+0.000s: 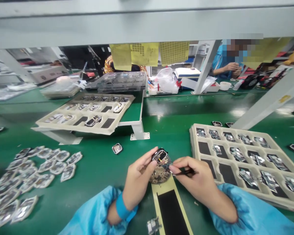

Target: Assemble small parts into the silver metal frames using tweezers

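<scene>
My left hand [138,178] is closed around the edge of a small black device housing [159,153] with rounded corners, its inner side facing up. A small green circuit board [167,162] sits at the housing's right side, partly over it. My right hand [198,176] pinches the board's outer edge between thumb and fingers. A slim dark tool [187,171], perhaps tweezers, also shows in that hand; its tip is hidden. Beneath both hands lies a round speckled pad [159,176] at the head of a yellowish strip [156,197] with a black panel.
To the right is a cream compartment tray [194,147] of circuit boards. Another cream tray [107,130] with housings rests on a raised green stand [137,111]. Several housings [44,181] lie at left, a single housing [117,148] ahead. A slanted white post [267,101] stands right; a co-worker [225,68] sits opposite.
</scene>
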### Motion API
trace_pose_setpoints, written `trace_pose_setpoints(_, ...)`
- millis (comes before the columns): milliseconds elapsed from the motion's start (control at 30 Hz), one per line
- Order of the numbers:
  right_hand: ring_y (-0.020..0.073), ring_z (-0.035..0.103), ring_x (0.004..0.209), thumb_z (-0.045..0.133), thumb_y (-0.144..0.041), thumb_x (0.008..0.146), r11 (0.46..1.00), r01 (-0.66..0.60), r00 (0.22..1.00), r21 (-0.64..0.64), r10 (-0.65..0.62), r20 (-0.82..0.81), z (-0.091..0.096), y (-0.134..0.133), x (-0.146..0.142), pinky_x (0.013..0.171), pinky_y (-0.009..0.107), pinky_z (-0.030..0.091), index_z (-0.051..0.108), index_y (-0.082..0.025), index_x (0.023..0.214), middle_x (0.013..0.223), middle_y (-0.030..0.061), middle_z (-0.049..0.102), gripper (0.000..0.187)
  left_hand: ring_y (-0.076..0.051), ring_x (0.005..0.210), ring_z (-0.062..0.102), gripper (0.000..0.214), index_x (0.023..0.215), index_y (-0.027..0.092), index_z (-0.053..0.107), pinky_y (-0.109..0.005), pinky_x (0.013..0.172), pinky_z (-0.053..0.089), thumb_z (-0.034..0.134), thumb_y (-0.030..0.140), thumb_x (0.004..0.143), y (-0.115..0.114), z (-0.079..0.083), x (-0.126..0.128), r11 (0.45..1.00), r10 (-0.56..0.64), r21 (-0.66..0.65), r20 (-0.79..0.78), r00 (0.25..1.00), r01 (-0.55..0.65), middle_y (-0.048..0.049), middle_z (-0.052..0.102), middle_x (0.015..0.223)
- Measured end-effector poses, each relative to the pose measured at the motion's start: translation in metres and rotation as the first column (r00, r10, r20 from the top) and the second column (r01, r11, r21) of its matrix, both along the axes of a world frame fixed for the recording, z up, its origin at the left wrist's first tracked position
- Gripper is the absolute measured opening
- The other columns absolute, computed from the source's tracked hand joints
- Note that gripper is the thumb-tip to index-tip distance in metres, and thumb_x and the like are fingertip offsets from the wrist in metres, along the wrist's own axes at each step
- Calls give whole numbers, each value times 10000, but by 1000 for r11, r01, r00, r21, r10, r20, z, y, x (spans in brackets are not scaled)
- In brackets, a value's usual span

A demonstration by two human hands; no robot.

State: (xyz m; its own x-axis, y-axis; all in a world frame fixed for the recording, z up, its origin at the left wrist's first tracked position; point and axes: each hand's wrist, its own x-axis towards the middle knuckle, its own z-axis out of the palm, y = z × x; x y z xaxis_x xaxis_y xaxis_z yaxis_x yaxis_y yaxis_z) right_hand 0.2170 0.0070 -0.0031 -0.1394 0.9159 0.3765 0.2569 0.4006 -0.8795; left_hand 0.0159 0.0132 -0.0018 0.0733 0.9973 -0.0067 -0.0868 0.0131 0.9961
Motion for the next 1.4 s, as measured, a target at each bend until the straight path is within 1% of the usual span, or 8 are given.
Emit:
trace_pose_setpoints(167, 169, 731, 727, 732, -245, 871, 1000, 18, 1000, 6, -18, -16, 0, 1, 0, 657, 268, 603, 687, -219, 828, 834, 39, 766, 68, -250, 1281, 606, 380, 1320, 295, 671, -396, 1153, 433, 651, 330, 942, -6, -6, -1, 994, -58, 80, -149, 987, 70, -32, 668, 1350)
trace_pose_setpoints(333, 171, 732, 742, 729, -251, 877, 1000, 1, 1000, 1, -1, 7, -4, 2, -1, 675, 274, 609, 680, -224, 829, 849, 40, 766, 74, -237, 1296, 593, 369, 1323, 321, 666, -372, 1145, 444, 634, 306, 956, -7, -9, -2, 987, -65, 126, -221, 973, 95, -7, 660, 1358)
trace_pose_setpoints(733, 168, 723, 688, 727, -279, 862, 999, 23, 999, -46, -24, -26, -2, 1, -2, 595, 260, 575, 655, -207, 779, 829, 57, 769, 131, -282, 1203, 660, 555, 1385, 162, 604, -390, 1054, 530, 740, 332, 874, -4, 1, 7, 998, -28, -57, 180, 983, 39, -134, 692, 1290)
trace_pose_setpoints(967, 165, 701, 667, 723, -290, 849, 998, -33, 999, -60, 34, 18, 0, 1, -3, 563, 254, 544, 654, -207, 770, 808, 54, 760, 135, -279, 1062, 727, 524, 1327, 131, 636, -356, 926, 585, 760, 332, 859, -3, -1, 9, 997, -20, -69, 270, 963, 40, -161, 737, 1202)
trace_pose_setpoints(1133, 94, 477, 471, 692, -347, 877, 997, 52, 998, -59, -50, 25, 2, -2, -1, 424, 236, 394, 631, -198, 797, 771, 44, 719, 179, -220, 947, 739, 453, 1260, 150, 673, -301, 846, 584, 773, 275, 837, -1, -8, 6, 996, 9, -85, 285, 958, 16, -124, 762, 1130)
trace_pose_setpoints(1267, 95, 368, 422, 690, -361, 873, 995, 72, 993, -73, -64, 102, 1, -2, 1, 399, 244, 312, 654, -201, 808, 516, -48, 518, 176, -227, 990, 727, 438, 1209, 143, 687, -294, 845, 575, 788, 224, 791, 0, -11, 6, 995, 13, -99, 248, 969, 12, -126, 765, 1106)
trace_pose_setpoints(1333, 106, 424, 426, 704, -359, 858, 992, 76, 993, -104, -65, 98, 0, 1, 1, 402, 243, 345, 676, -202, 820, 501, -52, 513, 165, -237, 1007, 724, 450, 1221, 136, 681, -317, 869, 573, 770, 200, 784, 1, -11, 7, 993, -5, -113, 240, 971, 33, -132, 764, 1112)
trace_pose_setpoints(1400, 138, 586, 525, 727, -362, 836, 985, 55, 998, -162, -51, 29, 1, 5, 1, 475, 254, 473, 696, -200, 853, 628, -2, 660, 165, -242, 1011, 725, 465, 1235, 131, 675, -338, 889, 571, 748, 175, 778, 1, -10, 7, 990, -22, -128, 241, 970, 54, -135, 761, 1123)
